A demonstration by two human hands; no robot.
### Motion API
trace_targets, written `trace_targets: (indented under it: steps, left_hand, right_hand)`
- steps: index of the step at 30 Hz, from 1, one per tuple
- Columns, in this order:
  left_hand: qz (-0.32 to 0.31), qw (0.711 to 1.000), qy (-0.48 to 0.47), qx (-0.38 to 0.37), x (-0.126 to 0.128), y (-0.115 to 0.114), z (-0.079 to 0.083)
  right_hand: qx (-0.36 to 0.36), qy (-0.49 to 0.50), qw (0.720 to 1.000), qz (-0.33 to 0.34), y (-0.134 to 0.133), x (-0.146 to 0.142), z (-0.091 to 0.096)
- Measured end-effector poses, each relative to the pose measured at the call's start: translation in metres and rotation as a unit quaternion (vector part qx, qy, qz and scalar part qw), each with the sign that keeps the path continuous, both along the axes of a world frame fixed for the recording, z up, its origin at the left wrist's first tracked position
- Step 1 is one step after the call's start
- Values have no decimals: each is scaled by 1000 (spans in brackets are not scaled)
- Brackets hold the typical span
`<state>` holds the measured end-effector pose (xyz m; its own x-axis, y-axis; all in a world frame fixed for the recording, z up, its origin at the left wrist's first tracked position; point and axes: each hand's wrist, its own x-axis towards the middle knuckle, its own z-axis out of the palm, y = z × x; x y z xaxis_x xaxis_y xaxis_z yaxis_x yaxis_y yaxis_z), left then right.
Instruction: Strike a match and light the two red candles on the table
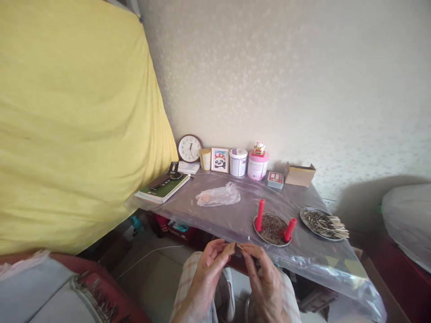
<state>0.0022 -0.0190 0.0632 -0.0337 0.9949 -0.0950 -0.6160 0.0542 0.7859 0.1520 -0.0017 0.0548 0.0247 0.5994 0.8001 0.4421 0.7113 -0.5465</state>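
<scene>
In my left hand (210, 267) is a small brown matchbox (230, 248), gripped between thumb and fingers. My right hand (261, 269) pinches a thin matchstick (239, 246) close against the box's right end. Both hands are over my lap, just in front of the table edge. Beyond them, a round metal plate (272, 234) covered with dark bits bears a tall red candle (260, 214) on its left and a shorter, tilted red candle (290, 229) on its right. Farther right, a second plate (311, 226) holds many used matchsticks (332, 224).
A plastic-covered table (208, 220) stands against the wall. On it are a crumpled clear bag (220, 195), a green book (164, 188), a clock (190, 148), a panda picture (220, 160), two tubs (238, 163), a small tin (275, 180) and an open cardboard box (299, 176). A yellow cloth (77, 112) hangs left.
</scene>
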Motion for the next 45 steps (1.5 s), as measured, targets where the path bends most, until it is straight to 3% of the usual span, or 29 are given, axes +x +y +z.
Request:
trace_targets:
  steps: [7, 14, 17, 19, 22, 23, 28, 45]
  left_hand:
    - [16, 1000, 0, -8, 0, 3, 3]
    - [7, 1000, -22, -5, 1, 5, 7]
    - [13, 1000, -20, -16, 2, 8, 6]
    - [21, 999, -19, -27, 3, 9, 6]
    - [22, 999, -26, -26, 4, 9, 10]
    - [19, 999, -28, -22, 5, 8, 13]
    - [13, 1000, -5, -15, 2, 4, 21]
    - [25, 999, 12, -35, -5, 0, 11]
  right_hand:
    - [19, -2, 1000, -23, -5, 2, 13]
    - [41, -40, 998, -28, 5, 3, 8]
    - [34, -19, 998, -58, 0, 7, 9]
    - [31, 13, 999, -43, -6, 9, 9]
    - [38, 20, 999, 2, -1, 10, -3]
    - [7, -8, 1000, 11, 6, 10, -10]
    - [-39, 58, 993, -90, 44, 21, -34]
    - [-118, 227, 962, -94, 29, 25, 8]
